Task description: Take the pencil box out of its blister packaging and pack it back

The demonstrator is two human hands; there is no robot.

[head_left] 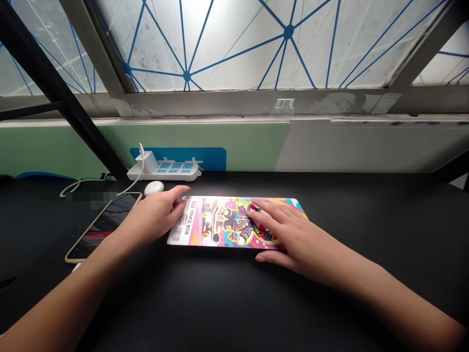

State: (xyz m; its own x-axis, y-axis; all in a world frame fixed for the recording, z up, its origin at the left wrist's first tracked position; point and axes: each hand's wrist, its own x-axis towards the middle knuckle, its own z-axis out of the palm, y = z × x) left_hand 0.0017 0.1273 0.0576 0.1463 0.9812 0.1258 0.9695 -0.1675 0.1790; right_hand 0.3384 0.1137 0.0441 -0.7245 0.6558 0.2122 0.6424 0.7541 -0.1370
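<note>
a: backdrop?
b: hazy window, blue lines and round nodes on it, grey frame.
a: below?
b: wall, green left, pale grey right; then black tabletop.
a: light?
b: bright through the window. black bar slants at left.

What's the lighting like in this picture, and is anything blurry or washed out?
Head view: strong backlight, with the window glowing nearly white in its middle and the near desk very dark; head view: the pencil box is bright, its big title readable, its smallest print too small to read; head view: a blocky, pixelated patch near the phone.
</note>
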